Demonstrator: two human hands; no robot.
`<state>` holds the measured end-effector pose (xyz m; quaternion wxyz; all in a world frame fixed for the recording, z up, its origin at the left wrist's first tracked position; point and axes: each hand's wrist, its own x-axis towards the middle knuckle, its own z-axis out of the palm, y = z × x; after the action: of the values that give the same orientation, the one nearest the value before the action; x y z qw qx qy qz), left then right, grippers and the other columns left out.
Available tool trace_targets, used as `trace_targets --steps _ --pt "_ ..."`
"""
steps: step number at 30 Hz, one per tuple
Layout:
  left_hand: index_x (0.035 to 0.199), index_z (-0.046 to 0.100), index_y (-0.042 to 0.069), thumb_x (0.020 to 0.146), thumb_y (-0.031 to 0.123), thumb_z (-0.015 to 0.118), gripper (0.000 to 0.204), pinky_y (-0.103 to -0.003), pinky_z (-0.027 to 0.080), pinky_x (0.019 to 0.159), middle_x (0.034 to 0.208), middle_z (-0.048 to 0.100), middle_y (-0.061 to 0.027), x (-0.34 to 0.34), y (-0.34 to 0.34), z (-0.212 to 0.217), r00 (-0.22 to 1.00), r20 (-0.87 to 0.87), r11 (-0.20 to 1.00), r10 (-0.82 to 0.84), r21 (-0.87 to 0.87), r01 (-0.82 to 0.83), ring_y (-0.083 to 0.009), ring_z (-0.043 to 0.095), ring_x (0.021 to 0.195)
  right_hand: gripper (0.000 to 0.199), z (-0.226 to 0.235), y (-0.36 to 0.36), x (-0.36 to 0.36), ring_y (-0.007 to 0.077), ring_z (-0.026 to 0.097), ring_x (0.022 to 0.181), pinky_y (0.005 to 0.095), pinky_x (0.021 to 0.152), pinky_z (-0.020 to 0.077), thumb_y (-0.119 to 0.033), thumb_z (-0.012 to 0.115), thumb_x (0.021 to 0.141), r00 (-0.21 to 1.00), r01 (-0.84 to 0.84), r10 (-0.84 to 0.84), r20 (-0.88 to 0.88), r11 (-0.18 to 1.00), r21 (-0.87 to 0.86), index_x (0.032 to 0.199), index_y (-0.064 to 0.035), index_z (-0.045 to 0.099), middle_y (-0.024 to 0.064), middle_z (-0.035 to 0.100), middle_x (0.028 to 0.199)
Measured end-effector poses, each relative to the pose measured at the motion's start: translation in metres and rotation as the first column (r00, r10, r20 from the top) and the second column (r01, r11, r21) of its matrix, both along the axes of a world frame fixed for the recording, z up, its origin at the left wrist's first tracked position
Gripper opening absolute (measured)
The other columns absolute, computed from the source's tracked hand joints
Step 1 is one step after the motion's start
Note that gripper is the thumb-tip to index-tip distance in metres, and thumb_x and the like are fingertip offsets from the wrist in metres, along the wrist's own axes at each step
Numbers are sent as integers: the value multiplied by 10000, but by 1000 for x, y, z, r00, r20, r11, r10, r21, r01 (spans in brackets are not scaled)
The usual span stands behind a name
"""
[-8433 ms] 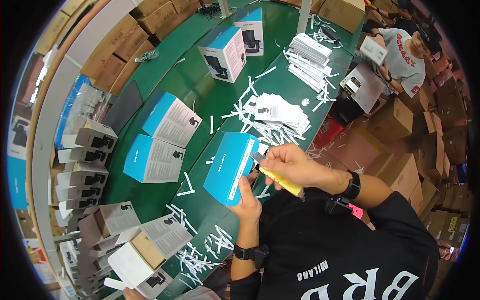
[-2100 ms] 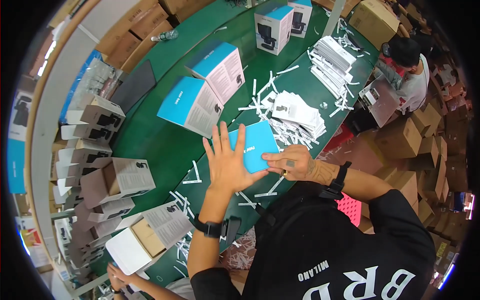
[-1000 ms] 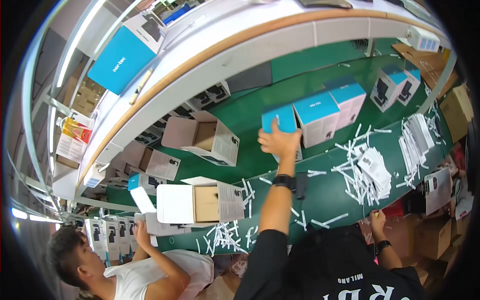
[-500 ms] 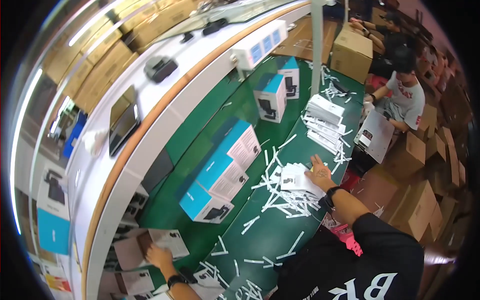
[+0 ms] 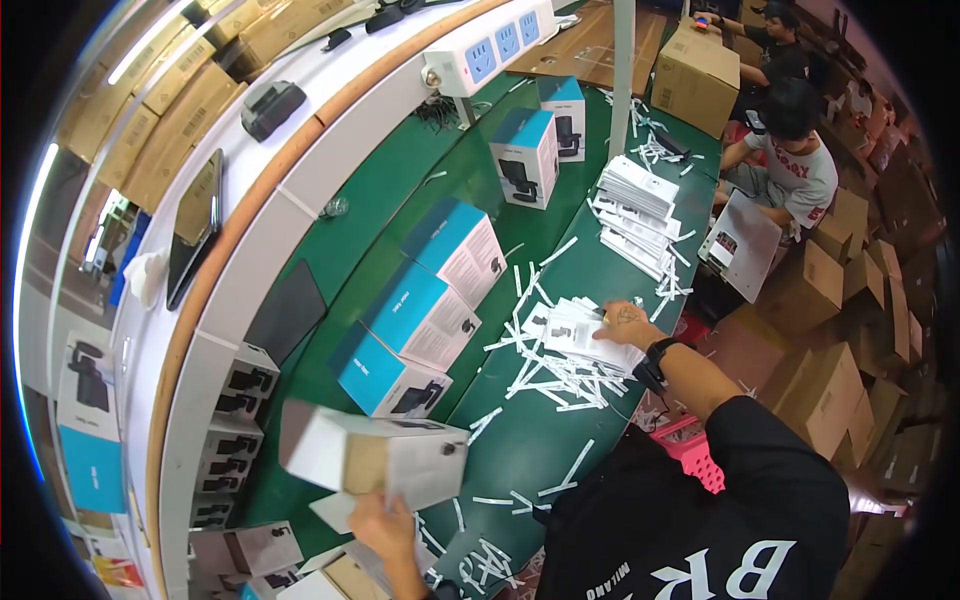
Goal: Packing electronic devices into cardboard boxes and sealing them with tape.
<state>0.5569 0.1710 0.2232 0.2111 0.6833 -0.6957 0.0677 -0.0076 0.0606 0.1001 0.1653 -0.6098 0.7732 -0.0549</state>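
My left hand (image 5: 382,532), low in the view, grips the near side of an open white carton (image 5: 425,465), its flaps spread and brown cardboard showing inside. My right hand (image 5: 628,326) lies over a pile of white printed leaflets (image 5: 572,332), its thumb and fingers closed at their edge; how many it holds I cannot tell. Thin white paper strips (image 5: 560,380) are strewn under and around that pile. Beyond the carton stands a row of closed blue-and-white boxes (image 5: 408,310), each with a picture of a black device.
Two more blue-and-white boxes (image 5: 525,160) stand farther up the green table (image 5: 470,395). Stacked leaflets (image 5: 637,215) lie beyond my right hand. A raised white shelf (image 5: 250,200) with a wooden edge and a socket strip (image 5: 490,50) borders the left. Co-workers sit at the far right near brown cartons (image 5: 800,280).
My left hand has brought the open carton up and right, out from among the boxes at lower left. My right hand stays at the leaflets, its fingers more curled. The whole view has shifted slightly.
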Motion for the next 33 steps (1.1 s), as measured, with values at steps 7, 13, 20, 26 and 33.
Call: trace_targets --steps 7,13,20,26,33 --pt "830 683 134 660 125 843 234 -427 372 702 764 586 -50 -119 55 5 949 -130 948 -288 -177 264 -266 586 722 421 35 -26 -14 384 680 1071 481 913 546 -417 755 861 997 -30 18 -70 984 -174 1050 -43 714 205 697 1160" --pt "875 706 123 680 85 852 246 -408 404 720 795 635 -34 -153 94 16 906 -169 919 -388 -150 366 -244 610 745 413 57 -22 33 390 678 1065 475 924 548 -396 768 849 1000 -1 4 13 974 -228 1066 -48 721 187 694 1139" --pt "936 726 68 745 49 808 208 -395 457 754 860 681 -28 -132 134 45 762 -332 809 -556 -425 406 -220 647 784 399 -6 3 50 371 659 1130 468 996 523 -370 797 835 999 52 -52 0 994 -99 1101 -80 733 210 621 1290" --pt "1064 704 19 713 6 801 363 -356 466 673 790 632 -63 -120 141 35 857 -452 916 -246 -398 53 -232 615 748 346 3 6 53 388 685 994 475 886 545 -333 802 841 999 -41 29 -42 944 -328 1052 -76 706 204 685 1099" --pt "1237 627 -48 829 23 752 432 -315 482 594 837 602 -105 -107 127 3 557 -807 977 198 118 -177 -199 571 647 266 211 77 114 169 680 799 343 674 528 -77 712 919 708 162 376 598 737 -656 1144 17 607 156 716 890"
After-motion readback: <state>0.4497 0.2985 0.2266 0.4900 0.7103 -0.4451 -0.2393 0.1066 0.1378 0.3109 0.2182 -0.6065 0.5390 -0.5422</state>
